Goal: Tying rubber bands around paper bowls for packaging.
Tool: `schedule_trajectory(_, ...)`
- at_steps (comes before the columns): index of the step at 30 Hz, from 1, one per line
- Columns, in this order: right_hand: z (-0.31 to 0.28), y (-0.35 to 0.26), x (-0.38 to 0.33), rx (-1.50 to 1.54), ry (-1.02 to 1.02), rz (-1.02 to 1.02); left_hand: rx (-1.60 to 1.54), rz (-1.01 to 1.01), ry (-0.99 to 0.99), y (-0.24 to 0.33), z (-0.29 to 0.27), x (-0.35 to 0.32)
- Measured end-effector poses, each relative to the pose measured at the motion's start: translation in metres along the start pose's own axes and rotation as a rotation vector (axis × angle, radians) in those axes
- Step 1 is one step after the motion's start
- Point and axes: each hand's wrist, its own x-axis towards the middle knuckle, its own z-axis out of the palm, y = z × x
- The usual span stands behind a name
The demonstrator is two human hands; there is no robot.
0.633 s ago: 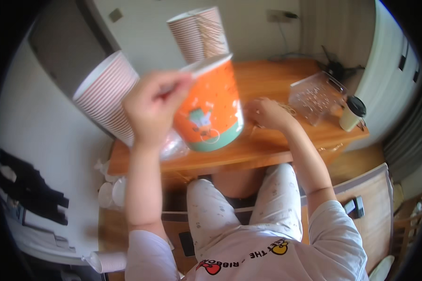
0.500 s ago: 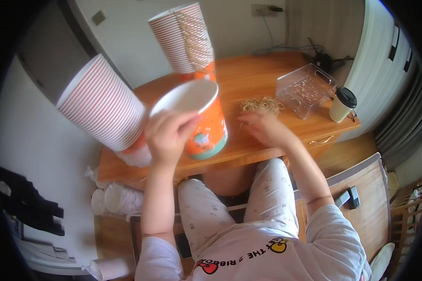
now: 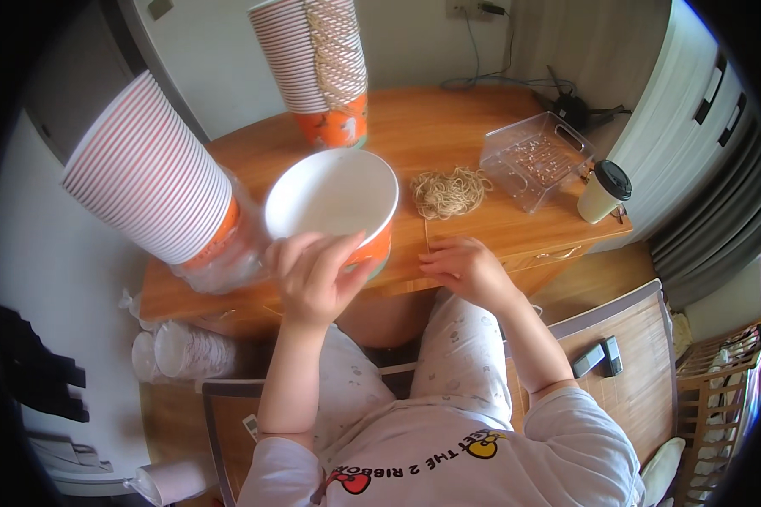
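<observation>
A large paper bucket (image 3: 334,190), white inside and orange outside with a green base, stands near the desk's front edge. My left hand (image 3: 317,279) is just in front of it, fingers apart and thumb spread; whether a fingertip touches the wall I cannot tell. To the right, my right hand (image 3: 469,270) hovers over the desk edge with its fingers pressed together at a thin strand of cord. That strand runs up to a tangled pile of beige cord (image 3: 452,193). The fingertips' exact hold is partly hidden.
Tall bucket stacks stand at the left (image 3: 148,182) and back (image 3: 283,63); cords (image 3: 338,55) drape over the back one. A clear plastic bin (image 3: 537,160) with small bits and a lidded cup (image 3: 604,190) sit at the right of the desk (image 3: 414,110). Wrapped cups (image 3: 194,351) lie below left.
The bucket now sits lower and more upright, its opening facing me. My left hand has come off its rim toward me. My right hand has drawn back from the cord pile with a strand.
</observation>
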Motion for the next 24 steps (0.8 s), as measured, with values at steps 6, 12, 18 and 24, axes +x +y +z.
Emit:
schedule_trajectory(6,-0.043,0.001,0.034,0.179,-0.031,0.191,-0.104,-0.062,0.161,0.005,0.000,-0.037)
schedule_trajectory(12,-0.084,-0.009,0.079,0.121,-0.299,-0.053,-0.243,-0.241,0.200,0.031,0.000,-0.081)
schedule_trajectory(18,-0.014,-0.003,0.001,-0.192,-0.094,-0.019,-0.355,-0.419,0.174,0.043,0.001,-0.117)
schedule_trajectory(24,-0.006,-0.008,-0.014,-0.168,0.182,0.075,-0.427,-0.440,0.065,0.054,0.000,-0.124)
